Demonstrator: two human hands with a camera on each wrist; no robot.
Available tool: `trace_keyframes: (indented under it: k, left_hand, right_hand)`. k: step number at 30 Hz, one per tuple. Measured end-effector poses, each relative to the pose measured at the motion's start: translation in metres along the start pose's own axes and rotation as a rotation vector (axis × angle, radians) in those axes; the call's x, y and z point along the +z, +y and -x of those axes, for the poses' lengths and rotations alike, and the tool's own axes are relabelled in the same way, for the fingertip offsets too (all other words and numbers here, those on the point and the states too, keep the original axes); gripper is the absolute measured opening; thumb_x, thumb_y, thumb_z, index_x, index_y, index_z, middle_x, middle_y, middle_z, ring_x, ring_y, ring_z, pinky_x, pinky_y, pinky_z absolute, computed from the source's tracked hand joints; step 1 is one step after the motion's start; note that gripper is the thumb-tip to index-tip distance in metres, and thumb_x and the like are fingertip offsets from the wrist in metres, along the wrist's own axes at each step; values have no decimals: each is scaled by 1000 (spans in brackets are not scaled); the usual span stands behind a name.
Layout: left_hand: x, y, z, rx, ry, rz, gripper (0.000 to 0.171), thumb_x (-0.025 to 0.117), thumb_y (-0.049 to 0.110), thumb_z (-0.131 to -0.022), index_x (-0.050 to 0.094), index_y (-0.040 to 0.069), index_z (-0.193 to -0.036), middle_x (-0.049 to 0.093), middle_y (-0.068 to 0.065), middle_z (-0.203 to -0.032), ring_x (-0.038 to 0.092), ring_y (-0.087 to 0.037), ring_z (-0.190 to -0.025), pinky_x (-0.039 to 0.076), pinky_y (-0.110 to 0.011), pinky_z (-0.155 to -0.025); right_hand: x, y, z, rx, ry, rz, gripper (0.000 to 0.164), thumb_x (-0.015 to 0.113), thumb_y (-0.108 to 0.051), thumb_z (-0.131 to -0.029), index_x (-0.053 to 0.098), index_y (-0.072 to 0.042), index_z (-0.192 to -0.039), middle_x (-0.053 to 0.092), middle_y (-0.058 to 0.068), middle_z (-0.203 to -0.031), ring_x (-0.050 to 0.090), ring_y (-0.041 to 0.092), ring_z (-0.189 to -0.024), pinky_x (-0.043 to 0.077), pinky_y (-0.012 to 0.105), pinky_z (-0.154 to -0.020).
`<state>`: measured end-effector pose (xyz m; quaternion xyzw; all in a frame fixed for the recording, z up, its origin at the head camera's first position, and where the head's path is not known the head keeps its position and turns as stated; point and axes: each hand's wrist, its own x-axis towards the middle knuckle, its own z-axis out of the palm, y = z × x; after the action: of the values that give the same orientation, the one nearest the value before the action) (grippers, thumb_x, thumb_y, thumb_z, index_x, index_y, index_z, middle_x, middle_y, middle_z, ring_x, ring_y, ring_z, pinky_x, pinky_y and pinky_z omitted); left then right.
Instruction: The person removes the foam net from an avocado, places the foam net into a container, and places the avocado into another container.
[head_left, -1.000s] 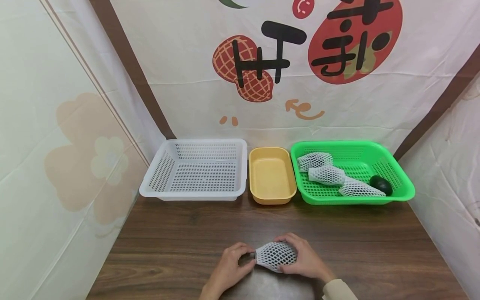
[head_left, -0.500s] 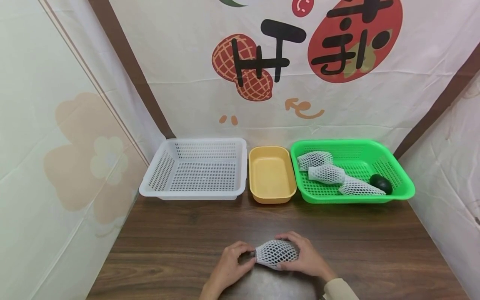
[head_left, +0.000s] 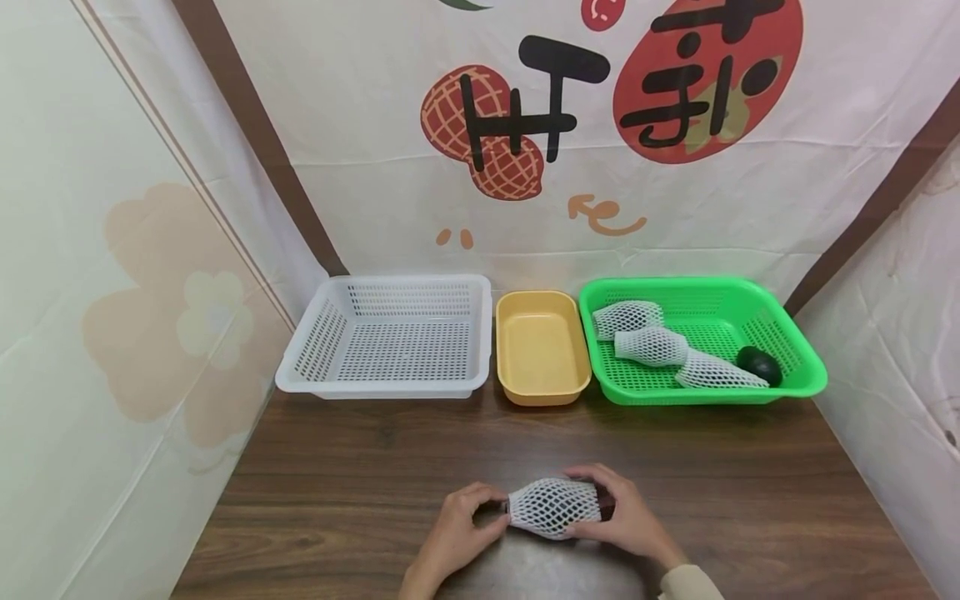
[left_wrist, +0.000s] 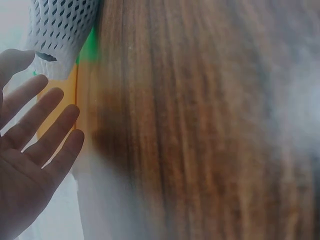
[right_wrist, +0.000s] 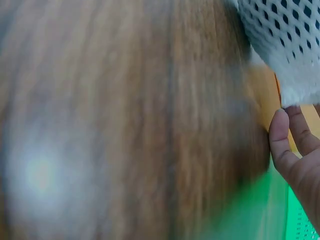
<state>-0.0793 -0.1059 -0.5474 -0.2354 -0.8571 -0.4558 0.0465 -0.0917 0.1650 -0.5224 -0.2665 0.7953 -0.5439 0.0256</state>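
A white foam net sleeve [head_left: 553, 507] lies sideways low over the table between the two hands, bulging around something dark inside. The left hand [head_left: 463, 529] pinches its narrow left end between thumb and fingertips. In the left wrist view the other fingers of the left hand [left_wrist: 37, 130] are spread, near the sleeve's hem [left_wrist: 57, 67]. At the wider right end, the right hand [head_left: 624, 518] holds the sleeve with the thumb in front and fingers behind. A dark patch shows between the sleeve's right edge and that palm. In the right wrist view the thumb touches the sleeve's hem [right_wrist: 300, 95].
Along the back of the wooden table [head_left: 337, 483] stand a white basket [head_left: 390, 388], a yellow tray [head_left: 543, 395] and a green basket [head_left: 705, 395]. Several white foam nets [head_left: 651, 346] and a dark egg-shaped fruit [head_left: 760, 365] lie in the green basket. A printed cloth [head_left: 360, 200] hangs behind.
The right hand has shifted slightly to the right, and the sleeve's right end has drawn out with it. The left hand has stayed at the narrow end.
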Motion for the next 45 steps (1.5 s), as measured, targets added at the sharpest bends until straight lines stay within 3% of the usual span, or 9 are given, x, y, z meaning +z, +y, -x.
trace_keyframes:
  k: [6,12,20,23,28,30,37,45]
  left_hand:
    - [0,-3,3,-15,10,82,13,69,11,-76,65,6,-88,62,-4,-85,59,-15,-71,49,-28,-62]
    - [2,-4,5,-70,-10,137,9,69,15,-78,65,9,-82,62,-2,-79,57,-8,-65,48,-21,-54]
    - [4,-6,5,-108,-35,188,13,68,17,-79,66,11,-90,63,-5,-83,59,-9,-67,49,-23,-54]
    - [0,6,3,-106,-20,201,13,69,10,-77,66,5,-90,63,-9,-83,59,-12,-67,49,-25,-53]
    - [3,3,3,-110,-2,202,15,70,10,-76,66,7,-90,63,-7,-83,59,-11,-67,48,-24,-53]
    - [8,-6,4,-124,-3,208,16,70,12,-76,67,9,-91,63,-5,-84,59,-10,-68,49,-23,-54]
    - [3,12,-1,-130,6,347,19,68,-8,-70,63,-6,-89,59,-20,-82,61,-21,-67,51,-29,-57]
    - [-1,23,-5,-181,3,399,24,67,-10,-69,62,-10,-93,60,-21,-82,60,-31,-70,51,-31,-60]
  right_hand:
    - [-3,4,7,19,54,-11,60,80,-13,-64,53,-10,-118,56,14,-107,56,23,-86,49,36,-63]
    - [-5,10,16,84,62,-69,58,78,-14,-67,52,-8,-118,53,17,-113,56,27,-94,49,39,-66]
    - [-7,13,24,132,75,-100,53,75,-12,-71,51,0,-117,55,17,-113,57,25,-91,49,37,-66]
    - [-7,14,26,155,75,-101,52,74,-14,-72,51,-1,-117,58,13,-108,59,23,-88,50,36,-65]
    - [-2,30,29,171,91,-104,49,74,-19,-73,53,-4,-115,61,7,-103,60,21,-84,50,33,-64]
    - [0,31,30,175,105,-115,46,74,-17,-73,54,-4,-113,61,8,-102,61,21,-83,51,32,-63]
    - [1,12,26,226,145,-128,36,74,-12,-73,59,-4,-104,61,9,-98,62,21,-77,51,32,-61]
    - [6,36,31,179,169,-202,27,73,-10,-73,62,-3,-96,64,8,-86,63,22,-74,51,33,-58]
